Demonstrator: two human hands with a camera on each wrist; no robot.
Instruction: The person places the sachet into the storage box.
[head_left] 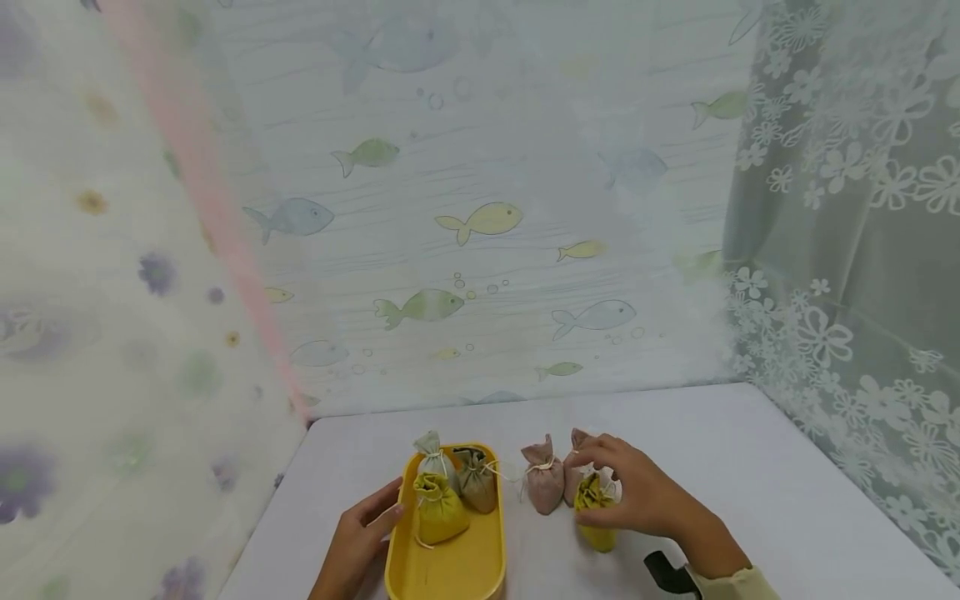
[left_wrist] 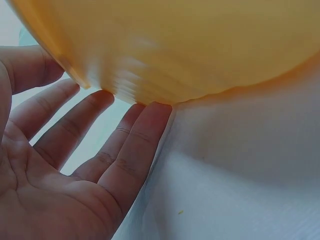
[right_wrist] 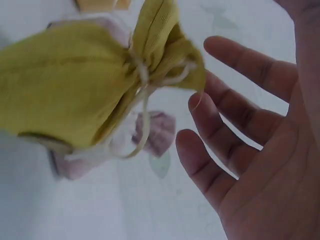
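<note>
My left hand [head_left: 360, 536] is at the left side of a yellow oval tray [head_left: 491, 575]. In the left wrist view, its fairly straight fingers [left_wrist: 142, 140] touch the tray's outer wall [left_wrist: 200, 50]. Inside the tray stand a yellow drawstring pouch [head_left: 441, 515], a pale grey one [head_left: 433, 454] and an olive-brown one [head_left: 477, 483]. Right of the tray, my right hand [head_left: 637, 492] is spread beside another yellow pouch [head_left: 597, 537]. From the right wrist, its fingers look loosely extended near the tied neck of that pouch [right_wrist: 65, 75], without closing round it.
Two dusty-pink pouches [head_left: 545, 483] stand on the white table [head_left: 705, 450] between the tray and my right hand; the farther one is partly hidden. Behind the table hangs a fish-print cloth [head_left: 480, 333], with a lace curtain [head_left: 832, 333] to the right.
</note>
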